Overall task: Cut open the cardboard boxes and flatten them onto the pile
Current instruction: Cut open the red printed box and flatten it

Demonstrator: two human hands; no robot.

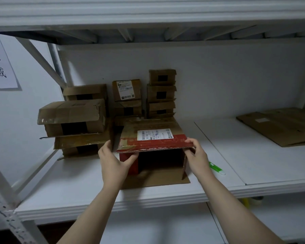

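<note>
Head view: red box [153, 136] sits mid-shelf [77, 191], open mouth facing the person, long axis seemingly left to right. Left hand [113, 159] and right hand [197, 155] each clamp fingers on a front corner of its top panel. Opened, not yet flattened. Pile [280, 125] lies well right; stacked boxes [74, 117] remain.

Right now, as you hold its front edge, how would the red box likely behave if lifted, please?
The red box probably lifts lightly: its open front shows a dark, seemingly empty inside. With its front flaps open, it may skew or fold rather than stay stiff. The left hand and right hand pinch its top corners, likely steadying it.
</note>
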